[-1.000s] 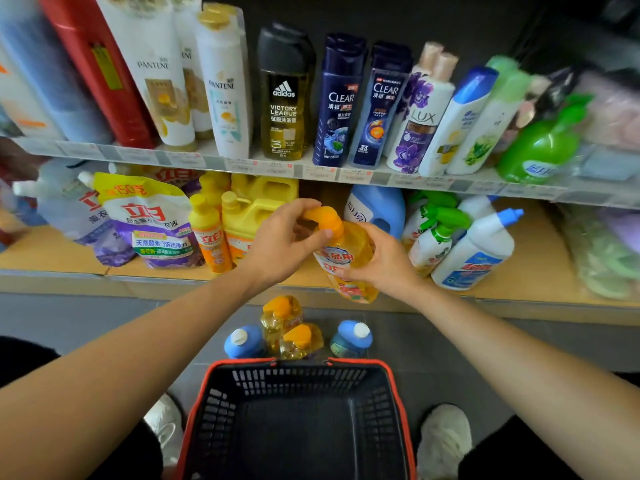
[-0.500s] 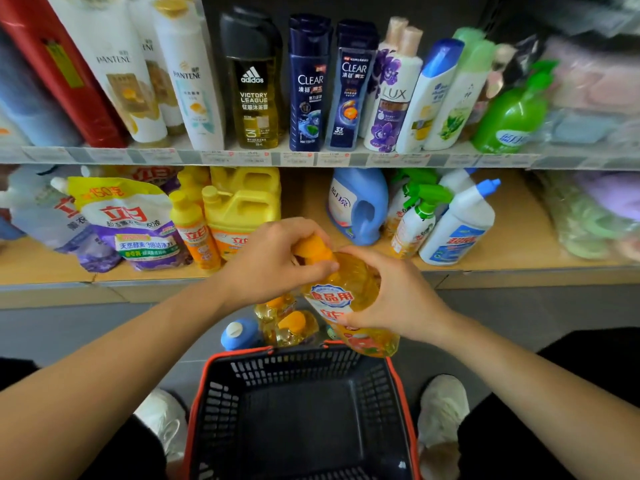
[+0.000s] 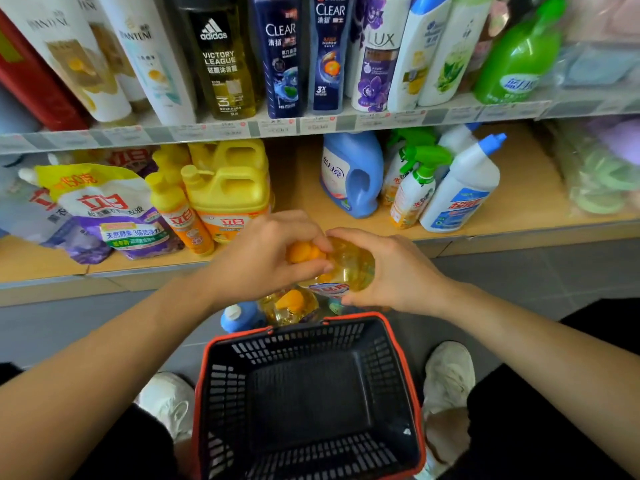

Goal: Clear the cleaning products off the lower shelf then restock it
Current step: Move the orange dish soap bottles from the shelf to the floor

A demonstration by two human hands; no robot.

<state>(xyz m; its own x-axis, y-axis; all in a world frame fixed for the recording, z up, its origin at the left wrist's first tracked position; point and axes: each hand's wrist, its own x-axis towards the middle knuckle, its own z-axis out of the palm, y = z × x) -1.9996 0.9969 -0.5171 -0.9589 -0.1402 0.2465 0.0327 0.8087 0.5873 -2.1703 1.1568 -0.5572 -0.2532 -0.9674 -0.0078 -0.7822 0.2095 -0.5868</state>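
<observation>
Both hands on one bottle here! The left hand point(image 3: 266, 261) curls over the orange cap point(image 3: 304, 252), fingers wrapped round the neck. The right hand point(image 3: 394, 271) clasps the belly of the yellow dish-soap bottle point(image 3: 353, 268), thumb on top, fingers underneath. The bottle hangs in the air, off the lower shelf point(image 3: 519, 209), at twelve o'clock from the red-rimmed basket point(image 3: 207, 375). That two-handed hold, I'd say, steadies a full, slippery bottle on its way down.

Just below it on the floor stand a matching orange-capped bottle point(image 3: 289, 304) and a blue bottle with a white cap point(image 3: 246, 317), so this looks like the set-down spot.

There's plenty left to clear. From the hands, the yellow jug point(image 3: 232, 181) is at eleven o'clock, the blue detergent jug point(image 3: 349, 174) at twelve, and the green-trigger spray bottle point(image 3: 415, 188) and white toilet cleaner point(image 3: 460, 192) at two.
</observation>
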